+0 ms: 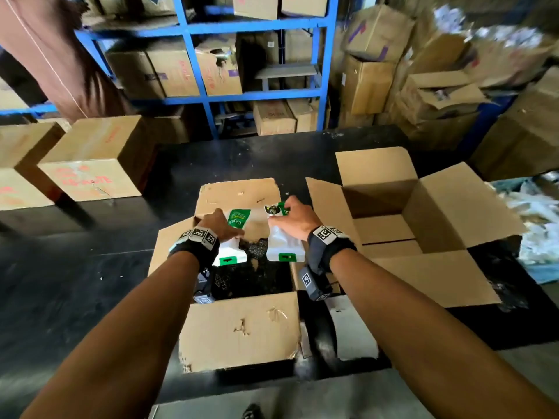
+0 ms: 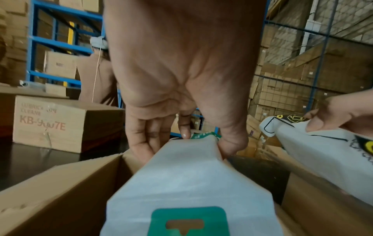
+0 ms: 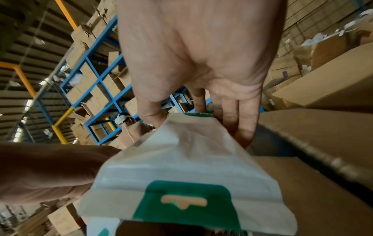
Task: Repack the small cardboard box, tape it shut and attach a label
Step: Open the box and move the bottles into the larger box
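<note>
A worn open cardboard box [image 1: 239, 328] sits on the black table in front of me, with dark contents inside. Over it my left hand [image 1: 219, 226] grips a white pouch with green print [image 1: 233, 252], fingers and thumb pinching its sides [image 2: 187, 175]. My right hand [image 1: 298, 220] grips a second white and green pouch [image 1: 284, 246] the same way, held above the box's right side [image 3: 181, 159]. Each pouch has a green hang tab facing me. An empty, larger open box [image 1: 402, 219] stands just to the right.
Two closed cartons with red writing [image 1: 93, 167] sit on the table's left. Blue shelving [image 1: 208, 62] full of cartons stands behind, a person in brown clothing [image 1: 51, 49] at far left. Stacked boxes and plastic packaging [image 1: 532, 231] crowd the right.
</note>
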`<state>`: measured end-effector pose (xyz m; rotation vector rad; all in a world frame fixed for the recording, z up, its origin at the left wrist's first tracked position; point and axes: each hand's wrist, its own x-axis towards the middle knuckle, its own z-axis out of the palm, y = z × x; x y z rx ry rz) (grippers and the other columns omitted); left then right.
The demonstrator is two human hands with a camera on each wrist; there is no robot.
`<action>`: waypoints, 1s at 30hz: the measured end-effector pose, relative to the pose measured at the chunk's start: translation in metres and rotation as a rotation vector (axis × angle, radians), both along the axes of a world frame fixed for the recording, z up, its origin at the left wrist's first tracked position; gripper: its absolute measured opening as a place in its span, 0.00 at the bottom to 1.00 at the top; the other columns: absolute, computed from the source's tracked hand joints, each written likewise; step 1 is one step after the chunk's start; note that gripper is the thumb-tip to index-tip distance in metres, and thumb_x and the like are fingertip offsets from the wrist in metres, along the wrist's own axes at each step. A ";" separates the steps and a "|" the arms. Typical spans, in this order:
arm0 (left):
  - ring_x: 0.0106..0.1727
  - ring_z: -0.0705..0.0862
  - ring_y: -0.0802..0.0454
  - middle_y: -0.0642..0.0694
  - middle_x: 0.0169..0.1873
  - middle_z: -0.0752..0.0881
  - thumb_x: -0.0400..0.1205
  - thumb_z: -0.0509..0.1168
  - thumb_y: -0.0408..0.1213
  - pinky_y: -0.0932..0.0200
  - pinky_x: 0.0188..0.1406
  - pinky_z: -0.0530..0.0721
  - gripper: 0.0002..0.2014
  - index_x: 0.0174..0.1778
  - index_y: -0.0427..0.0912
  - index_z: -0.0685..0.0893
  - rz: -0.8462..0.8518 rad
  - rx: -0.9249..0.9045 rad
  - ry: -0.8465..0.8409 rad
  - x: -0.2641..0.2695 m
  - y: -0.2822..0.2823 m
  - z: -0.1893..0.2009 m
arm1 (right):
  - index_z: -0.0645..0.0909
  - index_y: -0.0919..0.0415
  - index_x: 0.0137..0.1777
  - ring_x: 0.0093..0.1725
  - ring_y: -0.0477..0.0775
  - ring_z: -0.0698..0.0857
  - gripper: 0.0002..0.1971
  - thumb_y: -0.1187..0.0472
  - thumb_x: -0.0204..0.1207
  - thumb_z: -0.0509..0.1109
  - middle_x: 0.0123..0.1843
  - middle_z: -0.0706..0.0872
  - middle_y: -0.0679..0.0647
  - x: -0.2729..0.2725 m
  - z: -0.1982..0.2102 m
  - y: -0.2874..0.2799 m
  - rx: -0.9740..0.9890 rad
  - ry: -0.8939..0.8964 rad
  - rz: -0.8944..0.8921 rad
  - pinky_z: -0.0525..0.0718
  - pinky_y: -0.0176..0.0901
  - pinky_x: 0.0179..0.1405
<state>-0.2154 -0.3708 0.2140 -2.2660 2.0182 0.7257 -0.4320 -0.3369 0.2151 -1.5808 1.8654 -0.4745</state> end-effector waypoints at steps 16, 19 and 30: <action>0.65 0.83 0.34 0.35 0.67 0.83 0.75 0.75 0.56 0.44 0.62 0.82 0.36 0.72 0.39 0.73 -0.144 -0.154 0.167 -0.292 -0.029 0.053 | 0.79 0.55 0.65 0.62 0.65 0.87 0.29 0.38 0.68 0.75 0.66 0.88 0.58 -0.282 0.021 -0.016 -0.006 0.054 -0.193 0.82 0.45 0.52; 0.64 0.85 0.35 0.36 0.67 0.84 0.76 0.75 0.52 0.47 0.62 0.84 0.34 0.74 0.41 0.73 -0.232 -0.093 0.242 -0.343 -0.038 0.030 | 0.81 0.53 0.65 0.62 0.64 0.88 0.30 0.39 0.67 0.75 0.64 0.89 0.57 -0.322 0.010 -0.012 0.015 0.094 -0.266 0.86 0.48 0.59; 0.63 0.86 0.38 0.38 0.66 0.85 0.76 0.74 0.56 0.48 0.61 0.84 0.32 0.74 0.44 0.80 -0.200 0.062 0.089 -0.417 -0.066 -0.067 | 0.80 0.47 0.77 0.62 0.62 0.89 0.33 0.46 0.69 0.77 0.72 0.86 0.53 -0.384 -0.061 -0.065 0.178 0.159 -0.071 0.86 0.43 0.56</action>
